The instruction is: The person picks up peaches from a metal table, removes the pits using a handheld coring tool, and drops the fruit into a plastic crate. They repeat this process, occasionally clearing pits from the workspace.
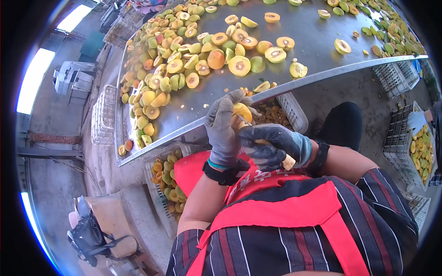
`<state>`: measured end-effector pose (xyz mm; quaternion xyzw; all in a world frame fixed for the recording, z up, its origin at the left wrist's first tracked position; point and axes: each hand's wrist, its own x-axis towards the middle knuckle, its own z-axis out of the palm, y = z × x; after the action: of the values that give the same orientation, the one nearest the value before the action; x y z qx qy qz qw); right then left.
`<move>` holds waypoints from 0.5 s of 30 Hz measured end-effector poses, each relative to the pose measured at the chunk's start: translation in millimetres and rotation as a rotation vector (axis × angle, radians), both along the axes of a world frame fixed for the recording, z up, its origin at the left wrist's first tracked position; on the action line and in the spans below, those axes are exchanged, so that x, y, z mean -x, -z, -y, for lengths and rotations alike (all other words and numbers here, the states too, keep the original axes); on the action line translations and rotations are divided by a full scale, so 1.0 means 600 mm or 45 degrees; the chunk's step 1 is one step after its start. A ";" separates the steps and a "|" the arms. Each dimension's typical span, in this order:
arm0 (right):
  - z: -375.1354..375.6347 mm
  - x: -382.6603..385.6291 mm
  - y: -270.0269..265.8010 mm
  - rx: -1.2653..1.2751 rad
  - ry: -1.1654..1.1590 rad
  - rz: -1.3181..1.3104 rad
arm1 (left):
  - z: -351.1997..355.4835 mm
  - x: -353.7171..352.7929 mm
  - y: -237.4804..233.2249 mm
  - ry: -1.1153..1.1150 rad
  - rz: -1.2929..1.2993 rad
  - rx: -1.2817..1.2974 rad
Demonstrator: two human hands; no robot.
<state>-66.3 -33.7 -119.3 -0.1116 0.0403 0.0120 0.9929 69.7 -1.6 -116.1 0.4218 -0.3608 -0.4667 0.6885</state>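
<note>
Metal bench (pixel 317 43), bearing halved fruit (pixel 239 66); crate (pixel 295 112) below its near edge. Sound technique likely requires steady support from the left hand (pixel 222 129) and short, controlled strokes clear of its fingers. Left hand raised, fingers clamped on a yellow fruit (pixel 241 110) beside the bench edge; right hand (pixel 272 141) lower, fingers wrapped round a pale-handled tool (pixel 288 162).

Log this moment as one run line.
left hand: yellow fruit | right hand: wooden-handled tool, tip at fruit | metal table: halved fruits
</note>
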 end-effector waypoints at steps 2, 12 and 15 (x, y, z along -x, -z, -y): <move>-0.004 0.000 0.000 -0.032 0.023 0.038 | -0.002 0.009 0.000 -0.031 -0.044 -0.007; -0.004 -0.002 0.010 0.248 0.118 -0.064 | 0.003 0.009 0.008 -0.050 -0.345 -0.052; -0.002 0.004 0.013 -0.015 0.055 0.022 | 0.003 0.004 0.005 -0.043 -0.090 -0.012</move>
<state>-68.5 -32.5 -127.0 -0.1049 0.0340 -0.0103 0.9938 67.1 -3.5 -119.4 0.4145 -0.3268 -0.4713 0.7066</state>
